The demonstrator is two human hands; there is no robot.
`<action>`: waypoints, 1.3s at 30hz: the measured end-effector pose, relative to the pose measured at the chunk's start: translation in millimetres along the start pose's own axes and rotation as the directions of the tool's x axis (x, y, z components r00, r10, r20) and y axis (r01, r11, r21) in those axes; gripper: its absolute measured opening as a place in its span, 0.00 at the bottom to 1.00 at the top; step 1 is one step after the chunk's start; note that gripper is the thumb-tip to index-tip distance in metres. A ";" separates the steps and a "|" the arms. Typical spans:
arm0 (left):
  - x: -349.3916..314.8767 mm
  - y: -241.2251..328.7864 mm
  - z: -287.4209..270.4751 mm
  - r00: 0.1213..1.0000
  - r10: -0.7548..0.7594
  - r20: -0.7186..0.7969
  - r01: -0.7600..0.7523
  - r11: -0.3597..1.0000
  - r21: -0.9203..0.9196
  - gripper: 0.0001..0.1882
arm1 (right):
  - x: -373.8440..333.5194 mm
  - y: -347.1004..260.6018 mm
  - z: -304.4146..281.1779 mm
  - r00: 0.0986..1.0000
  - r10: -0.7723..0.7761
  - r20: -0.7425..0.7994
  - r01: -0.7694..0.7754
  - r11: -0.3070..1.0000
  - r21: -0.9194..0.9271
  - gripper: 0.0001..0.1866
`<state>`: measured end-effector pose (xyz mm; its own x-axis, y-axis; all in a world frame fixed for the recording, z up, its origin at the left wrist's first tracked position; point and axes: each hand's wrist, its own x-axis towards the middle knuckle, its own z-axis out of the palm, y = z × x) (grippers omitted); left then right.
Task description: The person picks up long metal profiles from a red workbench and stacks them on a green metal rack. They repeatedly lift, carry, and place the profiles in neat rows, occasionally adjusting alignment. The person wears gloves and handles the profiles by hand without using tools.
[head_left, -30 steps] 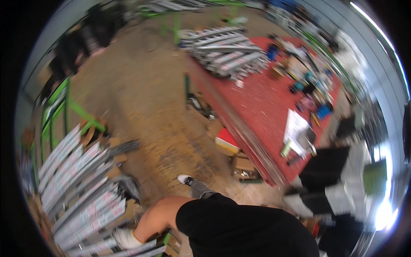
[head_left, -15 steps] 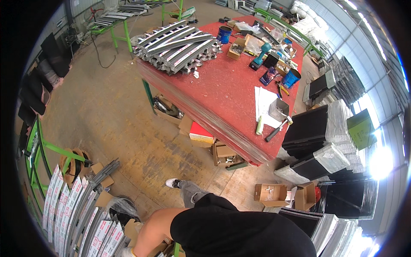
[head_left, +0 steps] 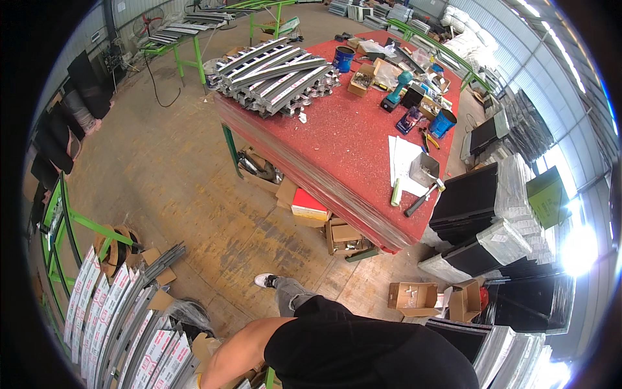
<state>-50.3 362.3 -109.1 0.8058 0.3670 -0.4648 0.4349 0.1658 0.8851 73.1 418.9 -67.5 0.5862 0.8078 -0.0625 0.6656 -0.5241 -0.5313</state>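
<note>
From the head camera we look down over a person in a black top, bent forward at the bottom of the frame. The bare left arm (head_left: pixel 236 353) reaches down toward the lower edge; the left hand (head_left: pixel 194 381) is barely in view, seemingly in a pale glove, and we cannot tell whether its fingers are spread or closed. The right hand is out of sight.

Just beside that hand, to its left, lie long metal strips (head_left: pixel 123 330), grey with white and red labels, fanned across torn cardboard (head_left: pixel 159 299). A green steel frame (head_left: pixel 68 223) stands beyond them.

Well away from the hand, up and to the right, a red-topped workbench (head_left: pixel 337 146) carries a stack of curved metal profiles (head_left: pixel 275 74), a teal cordless drill (head_left: pixel 396 91), two blue cans, white paper sheets and a hammer (head_left: pixel 422 198). Open cardboard boxes (head_left: pixel 414 298) sit beside dark wrapped panels. The floor is worn, stained concrete (head_left: pixel 168 175) in a workshop hall.
</note>
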 end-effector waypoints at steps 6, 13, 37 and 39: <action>-1.2 1.3 -5.0 1.000 -0.004 -0.017 0.004 1.000 -0.006 0.30 | -10.4 -5.9 -9.2 1.000 0.020 0.021 -0.020 1.000 0.008 0.16; -6.9 1.9 -12.5 0.999 -0.016 -0.035 0.015 1.000 -0.014 0.31 | -6.6 -4.1 0.3 1.000 0.016 -0.007 -0.017 1.000 -0.006 0.19; -79.4 -24.2 -117.6 0.825 -0.021 -0.564 -0.206 0.919 -0.335 0.37 | -52.3 -45.8 -100.8 0.997 0.067 0.030 -0.073 0.938 0.340 0.24; -81.0 -24.4 -118.2 0.814 -0.024 -0.580 -0.196 0.929 -0.313 0.37 | -53.6 -37.2 -118.9 0.994 0.095 0.046 -0.106 0.901 0.420 0.25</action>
<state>-173.7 436.7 -90.0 0.4127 0.8257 -0.3847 0.1207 0.3690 0.9215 71.8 363.0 56.1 0.6254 0.7655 -0.1513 0.3436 -0.4443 -0.8274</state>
